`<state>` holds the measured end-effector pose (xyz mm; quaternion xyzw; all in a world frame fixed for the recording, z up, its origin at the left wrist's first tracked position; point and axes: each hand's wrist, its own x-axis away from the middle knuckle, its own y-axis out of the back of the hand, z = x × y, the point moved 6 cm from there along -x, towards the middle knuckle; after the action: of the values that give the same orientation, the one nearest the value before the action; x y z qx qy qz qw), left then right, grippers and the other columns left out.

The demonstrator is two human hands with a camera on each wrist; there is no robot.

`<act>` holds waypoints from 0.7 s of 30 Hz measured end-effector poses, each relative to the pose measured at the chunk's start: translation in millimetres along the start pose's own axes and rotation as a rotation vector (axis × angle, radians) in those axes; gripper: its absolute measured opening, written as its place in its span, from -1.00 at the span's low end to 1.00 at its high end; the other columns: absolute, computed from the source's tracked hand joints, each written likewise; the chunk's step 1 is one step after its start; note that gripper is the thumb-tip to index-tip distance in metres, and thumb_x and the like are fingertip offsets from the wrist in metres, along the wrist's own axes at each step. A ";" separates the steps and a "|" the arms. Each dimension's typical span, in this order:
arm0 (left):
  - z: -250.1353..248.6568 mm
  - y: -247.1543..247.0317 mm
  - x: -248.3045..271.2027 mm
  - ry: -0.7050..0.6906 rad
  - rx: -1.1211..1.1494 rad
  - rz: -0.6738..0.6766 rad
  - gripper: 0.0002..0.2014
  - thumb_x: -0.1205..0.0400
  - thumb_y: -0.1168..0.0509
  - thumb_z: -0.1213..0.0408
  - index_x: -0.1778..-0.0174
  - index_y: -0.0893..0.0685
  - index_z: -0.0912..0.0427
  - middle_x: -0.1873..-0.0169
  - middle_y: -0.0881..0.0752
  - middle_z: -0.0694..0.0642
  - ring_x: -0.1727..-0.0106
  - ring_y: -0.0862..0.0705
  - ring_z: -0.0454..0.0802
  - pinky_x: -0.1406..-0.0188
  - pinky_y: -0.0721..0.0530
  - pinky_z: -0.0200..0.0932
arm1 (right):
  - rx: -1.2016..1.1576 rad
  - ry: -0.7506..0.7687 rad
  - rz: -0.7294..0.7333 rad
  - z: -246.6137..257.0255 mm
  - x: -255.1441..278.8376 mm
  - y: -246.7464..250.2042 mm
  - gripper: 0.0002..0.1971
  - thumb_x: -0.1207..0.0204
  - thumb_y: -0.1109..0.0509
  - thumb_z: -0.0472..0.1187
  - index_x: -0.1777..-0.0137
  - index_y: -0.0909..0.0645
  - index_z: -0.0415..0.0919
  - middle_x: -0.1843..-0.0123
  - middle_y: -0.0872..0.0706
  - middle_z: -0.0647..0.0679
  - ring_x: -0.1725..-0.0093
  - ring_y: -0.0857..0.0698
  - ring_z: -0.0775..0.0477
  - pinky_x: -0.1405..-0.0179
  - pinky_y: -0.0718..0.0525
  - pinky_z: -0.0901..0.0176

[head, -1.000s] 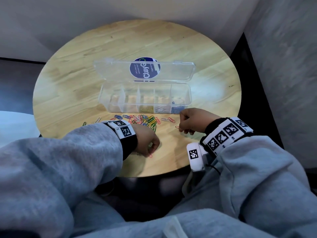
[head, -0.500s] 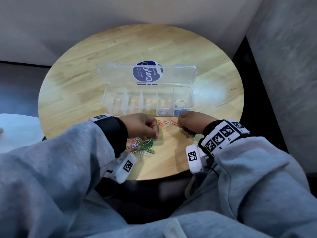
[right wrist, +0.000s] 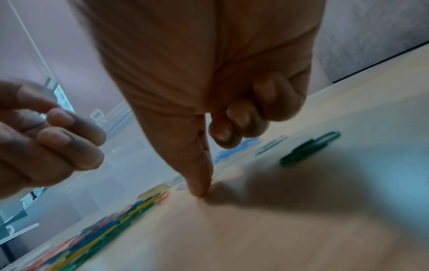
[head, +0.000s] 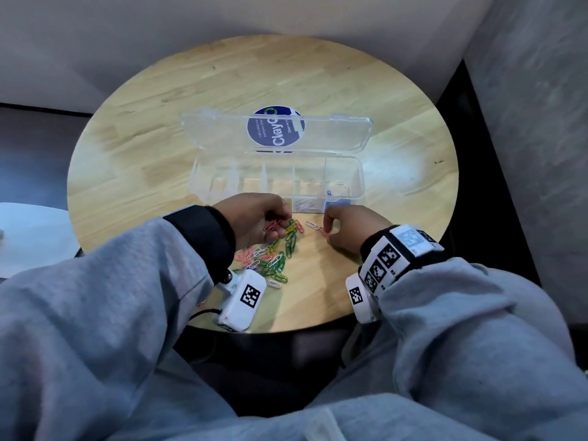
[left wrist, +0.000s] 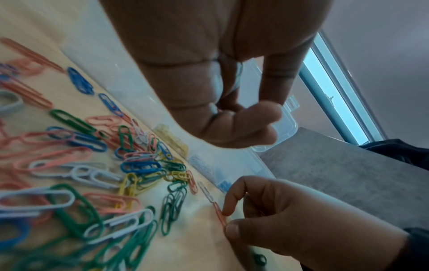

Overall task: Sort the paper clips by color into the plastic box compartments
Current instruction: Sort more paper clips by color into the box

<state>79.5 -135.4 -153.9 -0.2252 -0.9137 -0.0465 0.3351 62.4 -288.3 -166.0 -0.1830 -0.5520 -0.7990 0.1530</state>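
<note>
Since a second ago, left hand [head: 254, 218] lifted off the near table edge and carried forward over the heap; right hand [head: 346, 230] shifted only a little, staying by its clip. Nearest, a loose heap of coloured wire paper clips [head: 270, 259], pink, green, blue, yellow and white, spread on the round pale wooden table [head: 127, 154] between the two wrists, kept close so either hand can pick from it. Just above the heap, left hand curled, a few pink clips [head: 272, 225] pinched between thumb and fingers, probably gathered as one colour for a single drop. To the right, thumb and forefinger of the right hand closed on a single pink paper clip [left wrist: 219, 214] lying flat on the wood, fingertip pressing one end, likely to tip it up for a pinch; remaining fingers tucked under. A white paper clip [head: 312, 225] just beside it, untouched. Farther off, the clear plastic compartment box [head: 356, 186] lying open just beyond both hands, lid [head: 350, 132] folded back flat with a round blue sticker [head: 275, 126]; yellowish, white and blue clips already showing in its right-hand compartments, left ones apparently bare, so sorting judged early.
</note>
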 end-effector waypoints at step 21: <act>-10.4 -26.6 -33.1 -0.270 -1.570 -0.296 -0.85 -0.61 -0.19 0.10 0.02 -0.62 0.00 0.07 -0.70 0.05 0.13 -0.57 0.07 0.28 -0.41 -0.19 | 0.078 0.023 0.178 -3.7 -1.6 -12.1 -0.83 -0.50 -0.37 -0.14 0.03 -0.68 -0.24 0.00 -0.74 -0.13 -0.03 -0.68 -0.14 -0.01 -0.63 0.07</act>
<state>96.3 -174.2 -165.0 -0.2750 -0.6676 -0.6905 -0.0436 57.9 -287.6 -178.0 -0.2159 -0.5625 -0.7621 0.2370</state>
